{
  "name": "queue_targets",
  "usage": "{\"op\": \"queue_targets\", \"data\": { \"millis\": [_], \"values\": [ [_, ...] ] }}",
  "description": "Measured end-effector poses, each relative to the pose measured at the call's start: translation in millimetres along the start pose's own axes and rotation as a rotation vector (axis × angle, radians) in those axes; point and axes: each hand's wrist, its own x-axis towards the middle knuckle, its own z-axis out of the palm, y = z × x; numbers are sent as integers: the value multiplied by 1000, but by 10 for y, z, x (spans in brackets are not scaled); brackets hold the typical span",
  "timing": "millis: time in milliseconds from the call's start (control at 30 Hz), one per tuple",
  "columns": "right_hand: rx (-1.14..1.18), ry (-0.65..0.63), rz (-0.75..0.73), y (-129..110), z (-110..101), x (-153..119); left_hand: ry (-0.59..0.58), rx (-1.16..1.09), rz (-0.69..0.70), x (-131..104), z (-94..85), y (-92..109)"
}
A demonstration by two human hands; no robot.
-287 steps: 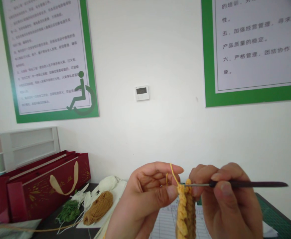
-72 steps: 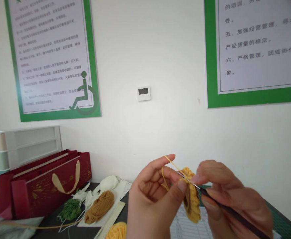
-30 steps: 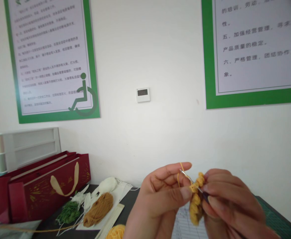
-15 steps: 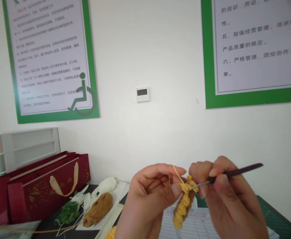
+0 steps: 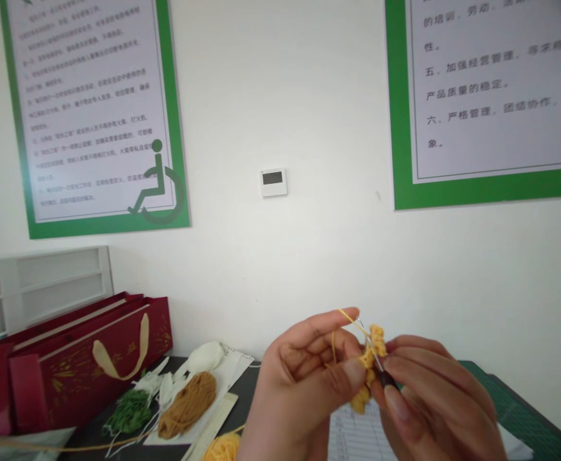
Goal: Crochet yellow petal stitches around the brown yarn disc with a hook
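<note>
My left hand [image 5: 304, 381] pinches a small yellow crochet piece [image 5: 375, 342] between thumb and fingers, with yellow yarn [image 5: 348, 316] running over its raised index finger. My right hand [image 5: 439, 390] is closed round the dark handle of a crochet hook [image 5: 385, 378]. The hook's metal shaft slants up and left across the piece, its tip close to the left index fingertip beside the yarn. Part of the crochet piece is hidden behind the left thumb and the right fingers.
Left on the dark table lie a brown yarn skein [image 5: 187, 404], green yarn [image 5: 129, 410], white yarn [image 5: 206, 356] and a yellow ball [image 5: 221, 447]. Behind stand a red gift bag [image 5: 93, 365] and drawers [image 5: 59, 275]. Printed paper [image 5: 355, 432] and a green cutting mat [image 5: 515, 410] lie beneath the hands.
The hook has swung from pointing left, nearly level, to pointing steeply up and left towards the yarn. My right hand has turned with it, and the crochet piece has shifted slightly.
</note>
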Motion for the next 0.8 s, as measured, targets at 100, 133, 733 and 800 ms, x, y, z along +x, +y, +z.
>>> {"op": "queue_targets", "data": {
  "millis": [100, 133, 733, 800],
  "values": [
    [161, -4, -109, 52, 49, 36, -69, -89, -135, 5, -43, 49],
    [281, -23, -58, 47, 77, 76, -77, -103, -155, 10, -62, 66],
    [853, -151, 697, -45, 201, 136, 103, 278, 210, 5, -49, 63],
    [706, -153, 590, -35, 171, 133, 137, 291, 249, 6, -39, 28]
  ]
}}
